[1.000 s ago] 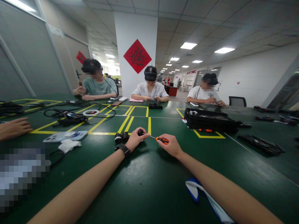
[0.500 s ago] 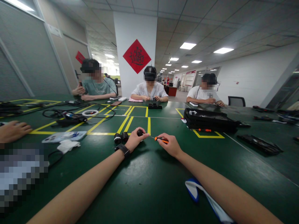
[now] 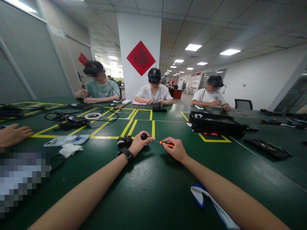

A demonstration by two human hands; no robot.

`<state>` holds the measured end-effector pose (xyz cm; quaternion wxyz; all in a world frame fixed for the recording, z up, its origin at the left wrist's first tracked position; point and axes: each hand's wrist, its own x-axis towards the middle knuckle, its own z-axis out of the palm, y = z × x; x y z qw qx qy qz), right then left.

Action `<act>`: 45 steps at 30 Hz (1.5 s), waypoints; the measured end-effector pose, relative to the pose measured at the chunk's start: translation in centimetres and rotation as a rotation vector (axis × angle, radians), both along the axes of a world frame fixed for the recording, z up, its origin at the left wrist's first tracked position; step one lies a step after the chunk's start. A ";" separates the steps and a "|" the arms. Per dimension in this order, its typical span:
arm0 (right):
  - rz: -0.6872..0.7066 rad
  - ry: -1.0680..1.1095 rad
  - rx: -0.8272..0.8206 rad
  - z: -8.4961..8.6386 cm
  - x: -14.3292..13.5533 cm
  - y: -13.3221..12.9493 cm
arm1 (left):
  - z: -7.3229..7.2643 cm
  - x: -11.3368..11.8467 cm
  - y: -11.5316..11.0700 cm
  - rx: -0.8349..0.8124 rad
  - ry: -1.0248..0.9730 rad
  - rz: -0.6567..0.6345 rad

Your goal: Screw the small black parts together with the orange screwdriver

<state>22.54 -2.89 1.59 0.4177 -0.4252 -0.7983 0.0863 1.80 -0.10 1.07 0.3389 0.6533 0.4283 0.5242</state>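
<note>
My left hand [image 3: 139, 142], with a dark watch on its wrist, is closed around a small black cylindrical part [image 3: 144, 136]. Much of that part is hidden by the fingers. In my right hand [image 3: 175, 149] is a screwdriver [image 3: 167, 144] with an orange and black handle. Its thin shaft points left, and the tip reaches the left fingertips beside the black part. I cannot tell whether the tip touches it. Two similar black cylinders [image 3: 121, 142] stand on the green table just left of my left hand.
A black tray [image 3: 216, 123] lies to the right, with an orange tool [image 3: 211, 134] before it. Cables, a tape roll [image 3: 93, 116] and a crumpled tissue [image 3: 70, 149] lie left. A blue-white strap [image 3: 216, 204] is under my right forearm. Another person's hand [image 3: 15, 134] rests far left; three people sit opposite.
Both hands keep almost the same pose and hold the same things. The view has shifted very slightly. The person opposite in the middle has moved the small item in their hands.
</note>
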 end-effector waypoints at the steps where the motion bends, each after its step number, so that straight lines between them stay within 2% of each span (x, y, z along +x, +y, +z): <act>1: 0.001 0.002 -0.001 0.0 0.0 0.0 | 0.0 0.0 0.0 -0.004 -0.003 0.000; 9: 0.065 -0.031 0.006 0.0 -0.1 0.3 | 0.2 0.1 -0.1 0.002 0.003 0.034; 16: 0.065 -0.143 -0.066 -0.6 -0.1 1.1 | 0.5 0.2 -0.2 0.064 0.030 0.037; 20: 0.060 -0.173 -0.081 -0.7 -0.2 1.1 | 0.5 0.3 -0.2 0.001 0.004 0.033; 30: 0.096 -0.140 -0.079 -0.9 -0.2 1.4 | 0.1 0.2 0.0 -0.064 -0.015 -0.010; 36: 0.073 -0.107 -0.090 -1.2 -0.3 1.1 | 0.2 0.2 0.2 -0.091 -0.065 -0.084; 45: 0.057 -0.054 -0.065 -0.4 -0.4 0.5 | 0.1 0.1 0.3 -0.056 -0.018 -0.041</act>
